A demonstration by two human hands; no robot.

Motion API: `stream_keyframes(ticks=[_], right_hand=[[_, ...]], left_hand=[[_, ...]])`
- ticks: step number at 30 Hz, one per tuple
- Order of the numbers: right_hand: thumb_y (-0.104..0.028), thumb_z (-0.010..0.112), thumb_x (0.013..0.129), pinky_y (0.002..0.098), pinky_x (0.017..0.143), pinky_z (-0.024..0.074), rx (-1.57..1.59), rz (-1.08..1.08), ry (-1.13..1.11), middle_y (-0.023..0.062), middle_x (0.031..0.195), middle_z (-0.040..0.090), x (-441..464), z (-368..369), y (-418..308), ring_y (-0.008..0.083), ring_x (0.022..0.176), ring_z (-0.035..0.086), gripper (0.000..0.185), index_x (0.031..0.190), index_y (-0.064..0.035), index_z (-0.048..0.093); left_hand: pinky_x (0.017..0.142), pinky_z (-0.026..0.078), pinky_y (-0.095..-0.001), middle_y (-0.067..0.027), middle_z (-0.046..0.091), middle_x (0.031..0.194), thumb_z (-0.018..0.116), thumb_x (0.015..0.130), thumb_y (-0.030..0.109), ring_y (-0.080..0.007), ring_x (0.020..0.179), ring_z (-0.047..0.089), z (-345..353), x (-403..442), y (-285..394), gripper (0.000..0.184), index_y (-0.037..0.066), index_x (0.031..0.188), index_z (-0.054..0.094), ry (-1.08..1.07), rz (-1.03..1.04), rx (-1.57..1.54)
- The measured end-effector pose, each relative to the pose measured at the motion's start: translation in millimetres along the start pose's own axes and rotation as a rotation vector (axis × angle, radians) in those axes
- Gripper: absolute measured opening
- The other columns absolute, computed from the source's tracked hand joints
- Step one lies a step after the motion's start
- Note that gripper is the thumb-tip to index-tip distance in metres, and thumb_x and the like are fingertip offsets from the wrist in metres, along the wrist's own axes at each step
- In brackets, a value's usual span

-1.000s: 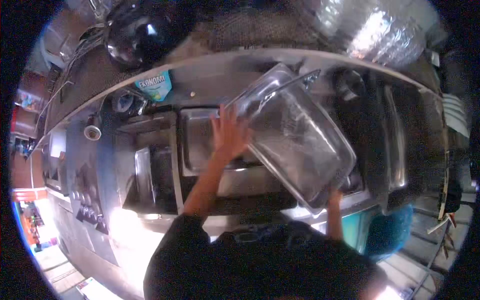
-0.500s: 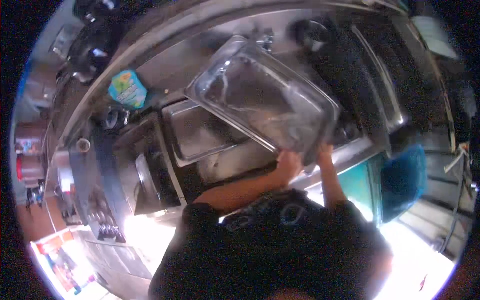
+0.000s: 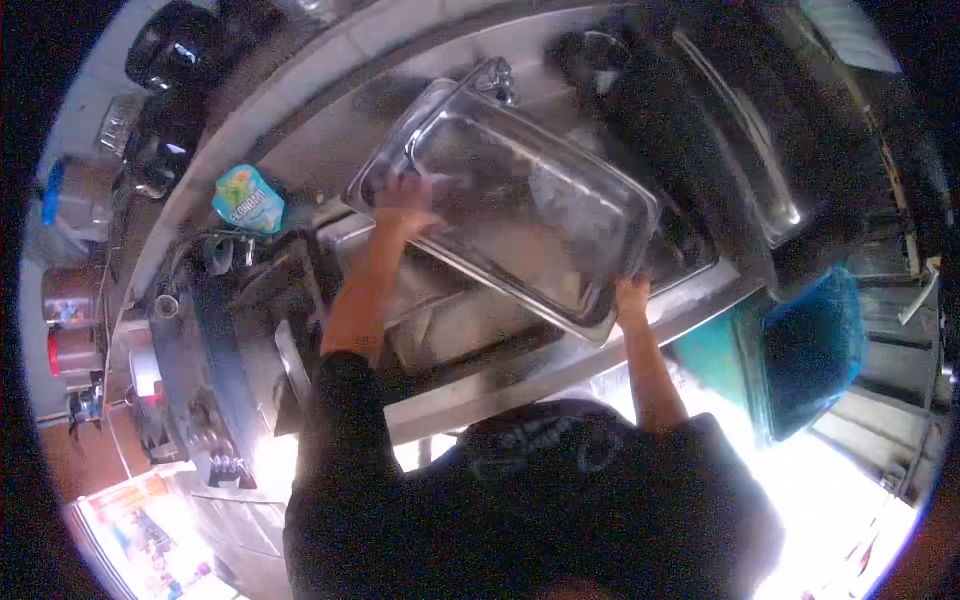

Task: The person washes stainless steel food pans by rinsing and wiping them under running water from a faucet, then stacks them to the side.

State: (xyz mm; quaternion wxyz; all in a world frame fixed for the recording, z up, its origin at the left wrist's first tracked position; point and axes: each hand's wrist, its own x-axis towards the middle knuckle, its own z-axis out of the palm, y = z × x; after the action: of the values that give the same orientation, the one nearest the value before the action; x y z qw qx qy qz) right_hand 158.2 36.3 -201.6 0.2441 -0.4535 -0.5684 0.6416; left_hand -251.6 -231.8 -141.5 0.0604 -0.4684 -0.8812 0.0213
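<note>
Both hands at work over a metal surface (image 3: 700, 296), a person in dark sleeves (image 3: 350, 420) handles a large rectangular metal pan (image 3: 540, 210), which lies askew above a basin (image 3: 470, 330), one corner toward the surface's far edge and another toward its near edge. The right hand (image 3: 631, 298) grasps the rim at the pan's near right corner, close to the surface's near edge. The left hand (image 3: 404, 208), blurred, is spread at the pan's left end with its fingers unclenched; we cannot tell whether the fingertips press on the metal. Beyond the pan, near the far edge, we see a metal tap (image 3: 497, 80), partly hidden by the rim. Toward the surface's far left corner stands a blue-green packet (image 3: 248, 200) lettered "EKONOMI", well apart from both hands. Past the near edge, to the right, we find a blue container (image 3: 815, 350), lower than the surface
</note>
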Motion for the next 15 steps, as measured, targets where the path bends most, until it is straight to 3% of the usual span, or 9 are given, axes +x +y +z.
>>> stream_keyframes(ticks=[2, 4, 5, 7, 8, 10, 11, 14, 15], right_hand=[[-0.014, 0.06, 0.083, 0.0342, 0.072, 0.0478, -0.027, -0.047, 0.002, 0.0073, 0.093, 0.059, 11.3, -4.7, 3.3, 0.0188, 0.086, 0.054, 0.03, 0.109, -0.0006, 0.054], [-0.015, 0.059, 0.083, 0.0344, 0.072, 0.0475, 0.098, 0.044, -0.051, 0.0075, 0.096, 0.058, 17.9, -10.0, 22.4, 0.0187, 0.087, 0.054, 0.033, 0.112, -0.0025, 0.051], [-0.015, 0.059, 0.082, 0.0344, 0.072, 0.0474, 0.17, 0.088, -0.074, 0.0076, 0.097, 0.058, 20.2, -10.5, 27.1, 0.0187, 0.088, 0.054, 0.034, 0.113, -0.0035, 0.05], [-0.016, 0.059, 0.082, 0.0346, 0.072, 0.0475, 0.161, 0.019, -0.027, 0.0077, 0.097, 0.059, 20.8, 5.5, 17.4, 0.0189, 0.087, 0.054, 0.036, 0.116, -0.0046, 0.05], [-0.017, 0.059, 0.083, 0.0349, 0.072, 0.0475, 0.126, -0.039, 0.004, 0.0078, 0.097, 0.059, 16.3, 7.8, 10.4, 0.0192, 0.086, 0.054, 0.038, 0.118, -0.0058, 0.05], [-0.018, 0.059, 0.083, 0.0351, 0.072, 0.0476, 0.082, -0.109, 0.033, 0.0079, 0.097, 0.06, 1.8, -5.3, -14.5, 0.0194, 0.085, 0.054, 0.04, 0.12, -0.0069, 0.05], [-0.021, 0.058, 0.084, 0.0357, 0.072, 0.0478, 0.03, -0.058, -0.024, 0.0086, 0.096, 0.061, -7.8, -13.5, -36.3, 0.0197, 0.085, 0.055, 0.042, 0.123, -0.0073, 0.049], [-0.026, 0.055, 0.088, 0.0369, 0.072, 0.0481, -0.044, 0.036, -0.127, 0.0099, 0.095, 0.063, -7.8, -27.1, -60.3, 0.0202, 0.085, 0.056, 0.045, 0.129, -0.0081, 0.047], [-0.02, 0.056, 0.086, 0.0365, 0.077, 0.0476, -0.305, 0.021, -0.242, 0.01, 0.103, 0.061, 6.3, -46.4, -39.8, 0.0205, 0.09, 0.056, 0.047, 0.13, -0.0077, 0.048]], left_hand=[[0.084, 0.047, -0.0508, -0.0096, 0.054, 0.127, 0.064, 0.078, 0.033, -0.035, 0.111, 0.055, -13.1, 21.6, -21.5, 0.044, 0.016, 0.118, 0.054, -0.124, -0.058, -0.034], [0.081, 0.049, -0.0464, -0.0159, 0.059, 0.117, 0.061, 0.078, 0.026, -0.0343, 0.1, 0.061, -102.5, 18.3, 8.5, 0.04, 0.009, 0.114, 0.054, -0.403, -0.078, -0.187], [0.081, 0.049, -0.0464, -0.0159, 0.059, 0.117, 0.061, 0.078, 0.026, -0.0343, 0.1, 0.061, -121.1, 7.2, 15.4, 0.04, 0.009, 0.114, 0.054, -0.4, -0.071, -0.186], [0.074, 0.051, -0.043, -0.0192, 0.063, 0.104, 0.062, 0.077, 0.026, -0.0318, 0.088, 0.064, -146.0, -8.5, 22.0, 0.031, 0.008, 0.102, 0.059, 0.481, -0.328, 0.245], [0.075, 0.051, -0.0431, -0.0192, 0.063, 0.103, 0.062, 0.075, 0.025, -0.0323, 0.087, 0.063, -133.9, -13.3, 9.3, 0.032, 0.008, 0.102, 0.061, 0.589, -0.413, 0.225], [0.076, 0.05, -0.0435, -0.0192, 0.064, 0.101, 0.062, 0.072, 0.025, -0.0334, 0.086, 0.063, -80.3, -27.1, -52.2, 0.034, 0.008, 0.1, 0.063, 0.155, -0.535, -0.125], [0.077, 0.05, -0.0436, -0.0193, 0.064, 0.1, 0.062, 0.07, 0.025, -0.0339, 0.085, 0.063, -81.5, -38.9, -59.5, 0.034, 0.008, 0.1, 0.064, 0.125, -0.507, -0.136], [0.074, 0.051, -0.0389, -0.0172, 0.065, 0.099, 0.064, 0.07, 0.027, -0.0298, 0.076, 0.065, -188.8, -68.9, -19.1, 0.031, 0.011, 0.096, 0.067, 0.034, -0.318, 0.05], [0.076, 0.051, -0.0388, -0.0183, 0.064, 0.102, 0.063, 0.069, 0.026, -0.0292, 0.082, 0.065, -218.0, -79.9, -6.0, 0.032, 0.009, 0.095, 0.068, 0.019, -0.494, -0.211]])
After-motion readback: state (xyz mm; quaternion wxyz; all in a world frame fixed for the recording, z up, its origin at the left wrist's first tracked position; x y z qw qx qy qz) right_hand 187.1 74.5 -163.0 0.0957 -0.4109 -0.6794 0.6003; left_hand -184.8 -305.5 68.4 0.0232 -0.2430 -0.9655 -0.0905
